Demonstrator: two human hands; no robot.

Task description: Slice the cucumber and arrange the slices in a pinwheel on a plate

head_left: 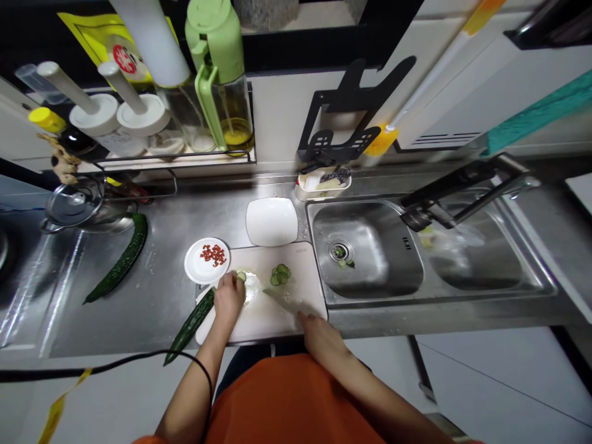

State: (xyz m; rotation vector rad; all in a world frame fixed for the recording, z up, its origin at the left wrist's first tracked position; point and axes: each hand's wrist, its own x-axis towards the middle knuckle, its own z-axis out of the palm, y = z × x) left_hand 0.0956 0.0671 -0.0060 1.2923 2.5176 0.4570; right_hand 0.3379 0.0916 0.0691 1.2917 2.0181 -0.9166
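Note:
My left hand (229,299) is closed around a long green cucumber (192,324) on the left part of the white cutting board (259,324). The cucumber's pale cut end shows just past my fingers, and its other end sticks out over the counter's front edge. In my right hand (320,332) is a kitchen knife (281,300), its blade pointing up and left, low over the board and apart from the cucumber. Several thin cucumber slices (280,274) lie in a small pile right of the cut end. A wet patch glistens between them.
A round plate (194,266) with chopped red bits (213,254) overlaps the board's upper left corner. Behind the board stands a square white plate (272,222). Another cucumber (118,265) lies left. The sink (365,246) is right; a black cable (115,362) crosses at lower left.

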